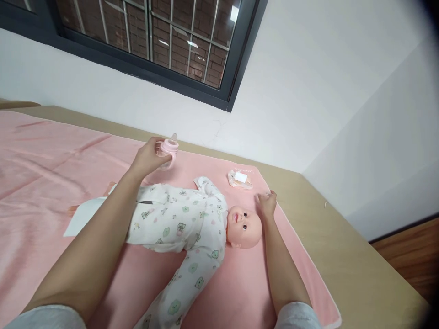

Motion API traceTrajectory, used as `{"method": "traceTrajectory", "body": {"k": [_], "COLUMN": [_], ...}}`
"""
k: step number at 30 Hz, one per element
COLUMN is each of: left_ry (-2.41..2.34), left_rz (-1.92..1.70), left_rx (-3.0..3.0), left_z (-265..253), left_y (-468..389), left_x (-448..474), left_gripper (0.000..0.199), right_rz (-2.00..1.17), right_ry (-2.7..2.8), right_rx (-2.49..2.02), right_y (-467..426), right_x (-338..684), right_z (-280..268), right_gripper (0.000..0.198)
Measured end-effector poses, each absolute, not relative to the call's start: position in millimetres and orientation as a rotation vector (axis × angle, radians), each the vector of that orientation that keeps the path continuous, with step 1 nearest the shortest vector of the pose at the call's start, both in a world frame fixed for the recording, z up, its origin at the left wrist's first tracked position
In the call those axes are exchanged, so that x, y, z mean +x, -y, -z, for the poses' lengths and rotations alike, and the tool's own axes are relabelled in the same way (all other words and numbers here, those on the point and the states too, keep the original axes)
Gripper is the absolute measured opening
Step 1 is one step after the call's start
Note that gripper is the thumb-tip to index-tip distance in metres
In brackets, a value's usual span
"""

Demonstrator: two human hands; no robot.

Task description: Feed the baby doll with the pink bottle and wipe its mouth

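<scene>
Bottle (169, 148), teat up and slightly tilted, is clasped in the left grip (151, 157) beyond the doll (185, 219). The doll lies face up on the pink cloth (236, 288), long axis left to right; its head is rightward of the bottle and nearer the wearer. The right grip (266, 204), closer to that head, is half curled; whether around anything, I cannot tell.

The bare left forearm (99, 233) is stretched forward and slanted inward from the lower left of the view. The left hand (151, 157) is curled in a grip, its thumb set apart from the fingers and pointed to the right. The bare right forearm (283, 265) is extended forward and tilted slightly inward. The right hand (266, 204) is kept well apart from the left, its fingers loosely bent, their tips partly hidden.
</scene>
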State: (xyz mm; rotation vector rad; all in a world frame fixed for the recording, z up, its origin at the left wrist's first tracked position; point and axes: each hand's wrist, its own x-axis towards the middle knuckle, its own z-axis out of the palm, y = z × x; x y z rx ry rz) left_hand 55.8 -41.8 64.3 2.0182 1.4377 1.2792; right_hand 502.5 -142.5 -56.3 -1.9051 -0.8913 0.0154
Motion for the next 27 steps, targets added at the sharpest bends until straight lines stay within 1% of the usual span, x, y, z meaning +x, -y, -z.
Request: {"method": "traceTrajectory", "body": {"k": [3, 8, 11, 13, 18, 21, 27], "left_ry": [-1.368, -1.131, -0.997, -0.915, -0.767, -0.764, -0.795], "left_rz": [-1.340, -1.413, -1.393, -1.343, -1.228, -1.199, -1.186], "left_rx": [2.073, 2.209, 2.277, 2.294, 2.325, 2.356, 2.395], "left_z": [-74.9, -85.4, -88.0, -88.9, -91.6, -93.5, -93.9], "left_y": [57.0, 93.3, 118.3, 132.9, 156.9, 163.5, 168.4], "left_x": [79.5, 121.3, 141.6, 151.4, 163.0, 164.8, 167.6], "left_gripper": [0.058, 0.050, 0.049, 0.049, 0.048, 0.048, 0.053], "right_rz": [-0.081, -0.216, -0.306, -0.296, -0.276, -0.281, -0.333], "right_ry": [0.889, 0.995, 1.155, 1.258, 1.391, 1.421, 1.485], "right_rx": [-1.748, -1.329, -1.121, -1.000, -0.881, -0.872, -0.918], "right_y": [142.2, 153.9, 174.4, 190.3, 216.0, 220.4, 222.6], "right_x": [494.5, 454.7, 419.9, 396.4, 354.3, 344.2, 337.2], "right_z": [35.1, -27.8, -63.9, -80.0, -91.4, -89.5, -85.6], "right_gripper": [0.073, 0.073, 0.072, 0.069, 0.071, 0.072, 0.068]}}
